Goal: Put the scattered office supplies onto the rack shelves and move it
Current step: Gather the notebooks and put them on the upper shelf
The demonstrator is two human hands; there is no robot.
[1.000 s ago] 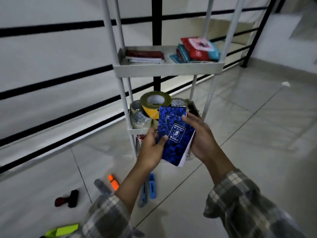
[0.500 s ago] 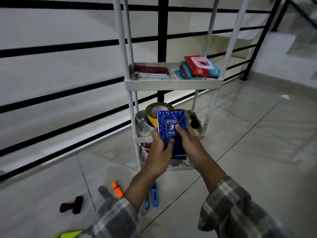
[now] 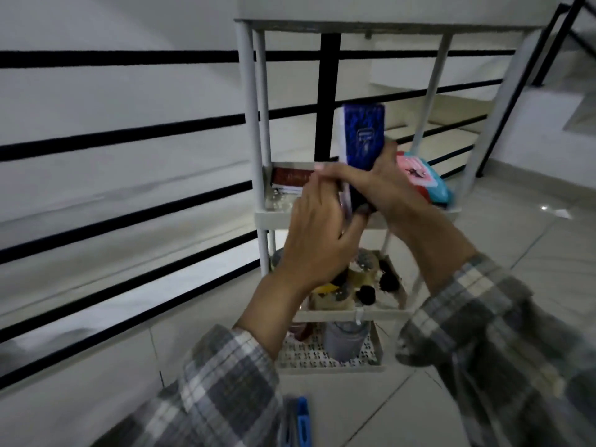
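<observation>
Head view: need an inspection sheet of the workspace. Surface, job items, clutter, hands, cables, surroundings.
Surface: pale tiled floor; the white rack stands on it.
Job's things: blue notepad held upright above the shelf bearing a red book and a pink packet; lower shelves hold items, too blurred to name.
Clutter: blue item on the floor near the rack.
Hands: left hand and right hand both grip the notepad's lower end.
Cables: nothing seen.
Surroundings: black railing behind the rack.
</observation>
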